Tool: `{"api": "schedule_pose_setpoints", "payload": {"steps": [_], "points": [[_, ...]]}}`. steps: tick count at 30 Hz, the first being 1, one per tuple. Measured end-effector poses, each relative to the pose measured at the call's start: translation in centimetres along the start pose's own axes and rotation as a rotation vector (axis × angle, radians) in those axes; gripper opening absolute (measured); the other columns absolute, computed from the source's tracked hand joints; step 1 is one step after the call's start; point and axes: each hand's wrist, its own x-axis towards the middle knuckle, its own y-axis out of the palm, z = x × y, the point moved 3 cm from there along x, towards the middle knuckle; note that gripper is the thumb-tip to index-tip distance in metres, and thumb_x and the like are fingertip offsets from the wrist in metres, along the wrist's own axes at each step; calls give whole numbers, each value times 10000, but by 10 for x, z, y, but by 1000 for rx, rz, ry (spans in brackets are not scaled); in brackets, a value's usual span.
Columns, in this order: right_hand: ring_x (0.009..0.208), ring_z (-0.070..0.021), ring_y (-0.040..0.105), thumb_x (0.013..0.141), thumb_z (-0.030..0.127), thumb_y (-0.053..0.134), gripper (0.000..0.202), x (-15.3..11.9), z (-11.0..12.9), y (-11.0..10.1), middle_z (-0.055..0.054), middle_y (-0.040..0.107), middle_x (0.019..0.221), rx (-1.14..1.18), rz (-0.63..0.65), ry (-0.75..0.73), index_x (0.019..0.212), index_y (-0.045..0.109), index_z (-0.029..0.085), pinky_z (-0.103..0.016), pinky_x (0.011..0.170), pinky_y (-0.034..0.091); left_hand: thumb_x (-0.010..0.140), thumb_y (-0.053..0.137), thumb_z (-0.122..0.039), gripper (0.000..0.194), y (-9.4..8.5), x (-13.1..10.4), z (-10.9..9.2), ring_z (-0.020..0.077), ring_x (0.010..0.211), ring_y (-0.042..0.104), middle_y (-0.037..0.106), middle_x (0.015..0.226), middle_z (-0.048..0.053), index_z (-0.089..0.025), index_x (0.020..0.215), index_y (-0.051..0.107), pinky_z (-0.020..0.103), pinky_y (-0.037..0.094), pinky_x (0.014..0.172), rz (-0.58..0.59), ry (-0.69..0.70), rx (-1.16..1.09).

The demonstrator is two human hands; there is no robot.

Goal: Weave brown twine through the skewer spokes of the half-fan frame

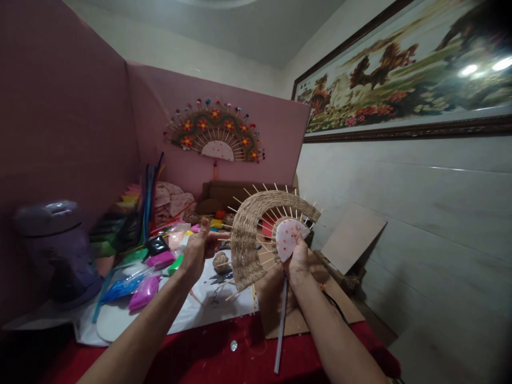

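A woven fan is held up over the table, tilted, its curved band of brown cord threaded across pale sticks whose tips jut beyond the outer edge. The right hand pinches its spotted half-disc, the thumb in front and most of the fingers hidden behind. The left hand is at the fan's other side, thumb raised and a finger stretched toward the stick ends; whether that finger touches one is hard to tell. Both forearms run out of view at the bottom. Below the fan, a cardboard sheet and a white sheet lie on a red cloth, and a translucent rod slants down by the right wrist, its upper end hidden. A ball of twine sits between the hands, near dark tools too obscured to name. Farther left, clear packets hold coloured material: a magenta packet, a blue packet and others, overlapping and partly covered by the left arm. A purplish container stands in shadow at the far left, its contents unreadable. Behind, a flowered fan hangs on a pink partition; on the tiled wall to the right, a framed horse picture is cut off and washed by glare.
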Motion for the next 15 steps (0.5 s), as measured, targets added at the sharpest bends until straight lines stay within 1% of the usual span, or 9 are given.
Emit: {"api": "schedule_pose_setpoints", "payload": {"steps": [3, 7, 12, 15], "points": [[597, -109, 641, 671, 341, 628, 303, 2, -2, -2, 44, 708, 721, -11, 5, 2, 935, 640, 194, -233, 639, 538, 683, 493, -697, 651, 5, -1, 2, 67, 404, 262, 393, 434, -4, -83, 674, 709, 232, 113, 407, 23, -59, -71], [601, -116, 639, 699, 348, 601, 302, 3, -2, -3, 41, 704, 705, -7, -20, 16, 953, 640, 189, -245, 638, 537, 664, 529, -681, 626, 7, -3, 4, 57, 408, 287, 417, 451, -4, -77, 647, 692, 211, 118, 407, -18, -85, -92], [625, -114, 637, 714, 340, 588, 254, 1, 1, -2, 39, 704, 737, 22, -51, -7, 909, 647, 186, -243, 645, 531, 653, 562, -652, 592, 6, -2, 7, 56, 404, 309, 437, 442, -1, -72, 618, 677, 201, 147, 411, -70, -89, -27], [635, -127, 637, 718, 355, 581, 234, 3, 2, -2, 25, 695, 712, 17, -41, -30, 860, 641, 179, -266, 666, 533, 678, 559, -620, 557, 5, -2, 7, 56, 397, 286, 422, 426, -8, -80, 589, 665, 208, 152, 413, -101, -52, 46]]}}
